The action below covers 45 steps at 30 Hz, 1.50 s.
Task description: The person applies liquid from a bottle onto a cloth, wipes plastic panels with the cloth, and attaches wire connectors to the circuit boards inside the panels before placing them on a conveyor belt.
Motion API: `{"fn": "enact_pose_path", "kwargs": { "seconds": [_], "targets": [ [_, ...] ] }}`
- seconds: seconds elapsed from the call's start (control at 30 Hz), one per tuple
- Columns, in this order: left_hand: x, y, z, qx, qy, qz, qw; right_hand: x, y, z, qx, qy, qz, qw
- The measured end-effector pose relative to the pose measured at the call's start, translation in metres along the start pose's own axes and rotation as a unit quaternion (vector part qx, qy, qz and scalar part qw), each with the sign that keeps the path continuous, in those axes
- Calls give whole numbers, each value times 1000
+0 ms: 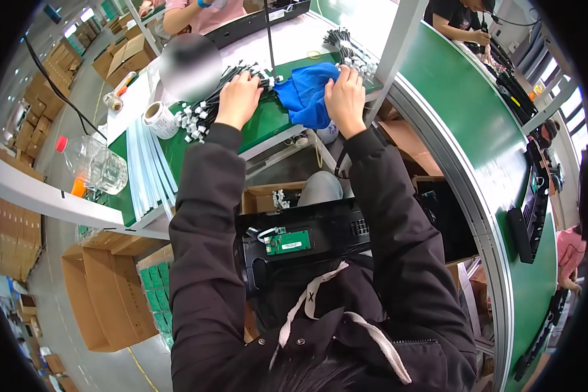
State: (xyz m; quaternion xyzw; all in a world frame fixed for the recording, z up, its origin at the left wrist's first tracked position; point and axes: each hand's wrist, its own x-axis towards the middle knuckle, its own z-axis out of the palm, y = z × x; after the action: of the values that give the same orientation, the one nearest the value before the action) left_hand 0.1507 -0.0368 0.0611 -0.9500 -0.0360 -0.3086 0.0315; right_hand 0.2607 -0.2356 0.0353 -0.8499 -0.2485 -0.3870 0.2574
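My left hand (240, 99) reaches over a pile of black cables with white connectors (199, 117) on the green bench, its fingers curled down into the cables. How many it grips is hidden under the fingers. My right hand (346, 99) is closed at the right edge of a blue cloth (305, 95), just in front of a second cable bundle (346, 47). Whatever lies between its fingertips is hidden. Across my lap rests a long black plastic housing (333, 228). A green circuit board (287, 243) with a short white-plugged lead sits on it.
A label roll (159, 120), pale strips (149, 163) and a clear bottle (95, 166) occupy the bench's left side. White frame posts (398, 49) rise around it. A green conveyor (457, 98) curves along the right. Cardboard boxes (104, 297) stand below left. Other people work opposite and at right.
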Motion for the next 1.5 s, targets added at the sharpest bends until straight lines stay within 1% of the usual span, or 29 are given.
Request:
{"fn": "enact_pose_path", "kwargs": {
  "seconds": [0.03,0.13,0.27,0.3,0.37,0.43,0.47,0.53,0.6,0.67,0.7,0.73,0.8,0.83,0.87,0.93,1.0,1.07,1.1,1.2,1.23,1.33,1.37,1.47,1.5],
  "targets": [
    [5,0,6,19,-12,-14,1000,-1,0,-8,4,3,-5,1000],
    [13,-5,15,44,2,16,999,-6,6,-25,46,11,-12,999],
    [15,-6,13,-7,-2,-14,1000,-11,9,-41,120,0,6,993],
    [14,-7,10,-33,31,-26,999,-12,10,-44,138,-3,8,990],
    [17,-12,0,-142,57,-91,984,-11,8,-50,170,-1,15,985],
    [21,-18,-16,-260,83,-141,952,-12,5,-61,197,3,26,980],
    [23,-26,-15,-287,91,-158,941,-14,4,-62,212,-2,22,977],
    [28,-39,-16,-314,92,-182,927,-16,1,-62,244,-13,11,970],
    [32,-51,-15,-355,99,-176,913,-23,-4,-58,248,-26,-17,968],
    [37,-59,-13,-408,153,-162,886,-31,-11,-58,252,-47,-43,966],
    [39,-64,-10,-405,178,-176,879,-35,-14,-54,253,-48,-62,964],
    [40,-63,-15,-513,208,-171,815,-39,-17,-51,252,-59,-77,963],
    [38,-59,-24,-590,265,-215,732,-44,-23,-50,246,-65,-88,963],
    [38,-62,-27,-600,299,-223,708,-46,-24,-48,250,-71,-84,962],
    [36,-65,-34,-592,332,-211,703,-48,-24,-50,252,-76,-77,962],
    [35,-72,-44,-635,414,-206,619,-51,-24,-45,247,-80,-83,962],
    [32,-77,-60,-660,439,-197,577,-51,-23,-42,229,-75,-107,965],
    [30,-81,-73,-687,461,-180,533,-53,-23,-39,227,-84,-101,965],
    [29,-79,-82,-689,441,-165,551,-54,-23,-43,225,-88,-96,966],
    [32,-68,-98,-689,421,-134,574,-54,-23,-37,232,-80,-100,964],
    [34,-68,-98,-727,415,-101,538,-54,-23,-36,231,-79,-98,965],
    [33,-78,-89,-735,379,-109,552,-58,-21,-41,231,-84,-95,965],
    [30,-81,-83,-770,365,-107,512,-58,-19,-37,234,-87,-98,963],
    [19,-107,-74,-814,429,-63,386,-55,-19,-36,233,-91,-98,963],
    [17,-121,-71,-819,435,-26,373,-55,-19,-38,231,-96,-97,963]
  ]
}}
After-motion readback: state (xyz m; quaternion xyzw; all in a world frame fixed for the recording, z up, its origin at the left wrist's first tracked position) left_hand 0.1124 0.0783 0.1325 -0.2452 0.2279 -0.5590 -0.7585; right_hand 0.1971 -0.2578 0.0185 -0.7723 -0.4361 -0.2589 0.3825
